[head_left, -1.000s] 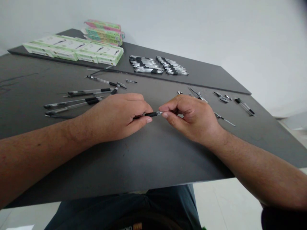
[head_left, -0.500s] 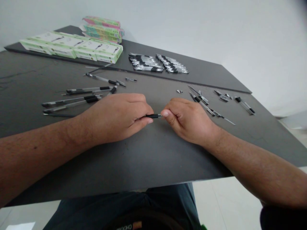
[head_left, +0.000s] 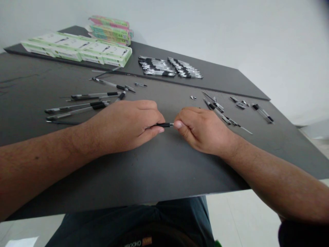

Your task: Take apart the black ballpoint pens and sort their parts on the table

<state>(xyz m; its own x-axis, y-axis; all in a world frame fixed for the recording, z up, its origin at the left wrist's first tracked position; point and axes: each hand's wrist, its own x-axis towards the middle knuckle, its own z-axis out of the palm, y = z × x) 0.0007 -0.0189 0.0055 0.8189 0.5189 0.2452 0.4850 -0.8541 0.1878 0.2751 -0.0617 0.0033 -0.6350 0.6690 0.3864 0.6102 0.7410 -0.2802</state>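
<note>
Between my hands a pen (head_left: 165,125) with a black ribbed grip lies level, just over the grey table. My left hand (head_left: 128,127) is closed round its barrel, thumb and forefinger pinching at the black grip, and hides the rest of the pen. At the pen's other end, my right hand (head_left: 203,129) is closed, its thumb and forefinger pinched on the metallic tip. Beyond my left hand lie several pen barrels (head_left: 77,110) with black grips. Small silver tip cones (head_left: 193,97) sit past my right hand, close to some loose pen parts (head_left: 217,109).
On the raised back part of the table (head_left: 218,75) are two rows of pens (head_left: 157,66). Green and white boxes (head_left: 105,51) stand at the back left, before a stack of colourful packets (head_left: 110,30). More pen parts (head_left: 262,113) lie at the right.
My right hand has shifted very slightly to the right at the tip end. My left hand and the pen look almost unmoved.
</note>
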